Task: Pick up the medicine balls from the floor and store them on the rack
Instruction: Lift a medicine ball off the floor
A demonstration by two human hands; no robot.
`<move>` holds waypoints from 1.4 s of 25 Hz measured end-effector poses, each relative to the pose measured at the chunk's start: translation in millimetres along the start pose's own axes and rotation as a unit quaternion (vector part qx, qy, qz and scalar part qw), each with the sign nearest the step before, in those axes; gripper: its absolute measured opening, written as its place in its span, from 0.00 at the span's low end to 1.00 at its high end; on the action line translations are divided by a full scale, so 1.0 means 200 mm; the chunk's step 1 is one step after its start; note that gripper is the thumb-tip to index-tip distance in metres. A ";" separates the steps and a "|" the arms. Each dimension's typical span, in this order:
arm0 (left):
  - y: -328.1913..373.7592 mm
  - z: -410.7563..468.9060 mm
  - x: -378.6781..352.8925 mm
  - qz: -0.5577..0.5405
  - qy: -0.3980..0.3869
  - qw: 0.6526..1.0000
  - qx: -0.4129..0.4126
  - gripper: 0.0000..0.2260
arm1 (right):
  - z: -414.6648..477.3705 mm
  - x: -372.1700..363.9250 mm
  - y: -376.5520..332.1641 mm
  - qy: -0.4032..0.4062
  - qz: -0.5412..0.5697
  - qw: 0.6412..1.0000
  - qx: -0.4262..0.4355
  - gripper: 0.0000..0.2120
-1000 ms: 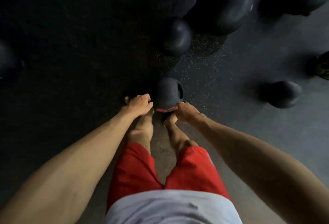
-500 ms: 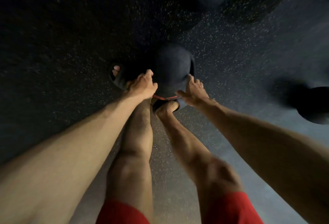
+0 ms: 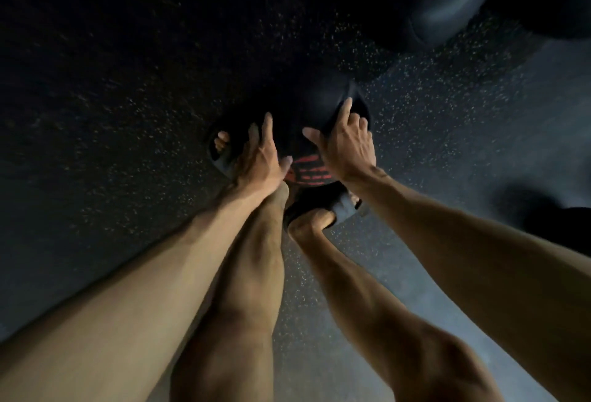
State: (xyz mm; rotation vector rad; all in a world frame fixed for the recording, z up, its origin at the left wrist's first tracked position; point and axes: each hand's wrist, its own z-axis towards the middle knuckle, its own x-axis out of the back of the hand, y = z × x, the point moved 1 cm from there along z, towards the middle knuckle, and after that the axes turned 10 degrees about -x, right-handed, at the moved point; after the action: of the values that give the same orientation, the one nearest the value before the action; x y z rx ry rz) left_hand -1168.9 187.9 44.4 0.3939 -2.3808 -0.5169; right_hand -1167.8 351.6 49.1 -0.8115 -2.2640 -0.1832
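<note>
A black medicine ball (image 3: 308,107) with red markings on its near side sits on the dark speckled floor between my feet. My left hand (image 3: 260,158) lies against the ball's left side, fingers straight and thumb near the red markings. On the right side, my right hand (image 3: 347,142) has its index finger stretched up the ball and its other fingers curled over a recess at the ball's edge. Whether the ball has left the floor, I cannot tell. No rack is in view.
A much larger black ball (image 3: 447,1) lies at the top right. Part of another dark ball (image 3: 563,229) shows at the right edge. My feet wear black slides (image 3: 339,206) right under and beside the ball. Bare rubber floor (image 3: 112,97) stretches to the left.
I have bent lower, so the ball and hands look larger. Both hands have slid further up the ball's sides, and the right fingers now curl over its edge.
</note>
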 end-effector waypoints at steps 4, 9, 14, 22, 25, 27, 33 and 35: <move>-0.03 0.04 0.12 -0.010 0.040 0.998 -0.049 0.47 | 0.29 0.18 -0.45 0.021 -0.001 1.000 0.009 0.34; -0.19 0.31 0.37 -0.130 0.102 0.986 -0.020 0.47 | 0.37 0.28 -0.58 0.035 -0.011 0.987 0.157 0.31; -0.33 0.61 0.73 -0.098 0.051 0.993 0.047 0.33 | 0.35 0.27 -0.59 -0.038 -0.024 0.992 0.119 0.44; -0.32 0.45 0.77 -0.169 0.108 0.978 0.054 0.42 | 0.49 0.33 -1.09 0.028 -0.145 0.976 0.162 0.43; -0.27 0.46 0.74 -0.177 0.108 0.975 0.076 0.51 | 0.62 0.38 -1.34 0.033 -0.171 0.972 0.158 0.41; -0.24 0.54 0.79 -0.192 0.128 0.968 0.099 0.54 | 0.71 0.42 -1.51 0.042 -0.155 0.974 0.158 0.38; -0.34 0.85 1.20 -0.219 0.167 0.943 0.186 0.42 | 0.91 0.56 -1.62 0.014 -0.087 0.945 0.316 0.31; -0.41 0.94 1.35 -0.235 0.154 0.933 0.225 0.38 | 0.94 0.62 -1.56 0.008 -0.096 0.930 0.355 0.33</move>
State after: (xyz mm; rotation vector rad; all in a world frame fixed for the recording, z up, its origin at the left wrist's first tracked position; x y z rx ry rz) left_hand -1479.4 56.2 21.3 1.1804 -2.0730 -0.0870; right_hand -1532.2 232.5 24.2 -0.2018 -2.1520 0.5169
